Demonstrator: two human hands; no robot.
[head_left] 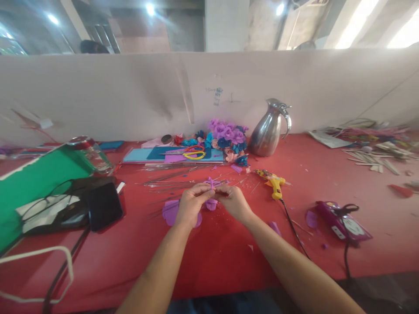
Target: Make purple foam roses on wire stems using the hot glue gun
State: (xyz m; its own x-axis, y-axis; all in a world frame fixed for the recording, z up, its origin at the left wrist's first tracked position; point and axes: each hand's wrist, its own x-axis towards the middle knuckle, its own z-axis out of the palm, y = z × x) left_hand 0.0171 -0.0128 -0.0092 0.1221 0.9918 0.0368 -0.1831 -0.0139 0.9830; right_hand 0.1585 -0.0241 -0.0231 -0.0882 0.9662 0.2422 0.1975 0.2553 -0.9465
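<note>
Two bare forearms [153, 274], reaching in over the near edge of a red table [222, 266]. Left hand [192, 205]: thumb and fingers pinching a small purple paper piece [211, 184], held upright near the middle of the table. Right hand [235, 203]: fingertips drawn together at that piece's right side, apparently pinching it too; exact contact too small to tell. Purple petals [170, 212]: loose, partly beneath the left hand. Thin wires [170, 179]: scattered beyond the hands. Scissors [196, 153]: on paper sheets [136, 154], toward the far edge. Finished paper flowers [225, 133]: heaped by the far edge, left of a metal jug [266, 131]. Yellow glue gun [276, 188]: lying right of the hands, unheld. Step in hand, as judged: shaping or wrapping the purple paper by fingertip. Next move, as judged, calls for a steady left pinch, with light right-hand turning and pressing that leaves the paper uncreased.
</note>
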